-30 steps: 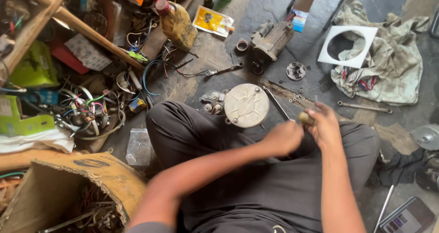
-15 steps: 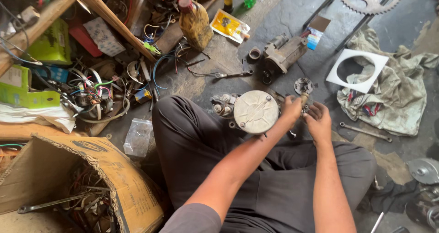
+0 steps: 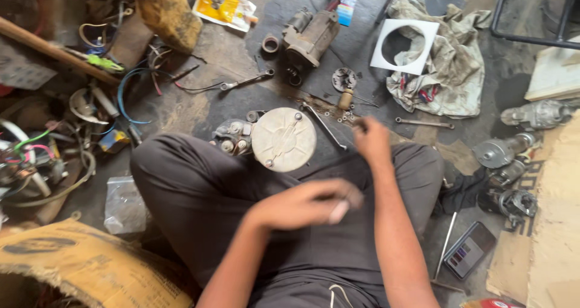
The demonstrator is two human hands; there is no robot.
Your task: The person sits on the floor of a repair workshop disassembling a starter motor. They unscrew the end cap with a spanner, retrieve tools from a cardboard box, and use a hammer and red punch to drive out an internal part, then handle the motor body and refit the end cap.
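Your left hand, blurred over your lap, seems to pinch 1 small pale part. Your right hand, fingers curled together, reaches the loose nuts beside the round motor cover; pick carefully.

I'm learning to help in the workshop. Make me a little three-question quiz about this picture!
1. True or false: the round beige cover lies on the floor right in front of the person's knees.
2. What is the right hand reaching towards? A) the phone B) the small washers and nuts on the floor C) the yellow packet
3. Fill in: the white square sheet with a round hole lies on a crumpled ____.

Key: 1 true; 2 B; 3 cloth. The left hand is too blurred to tell what it holds.
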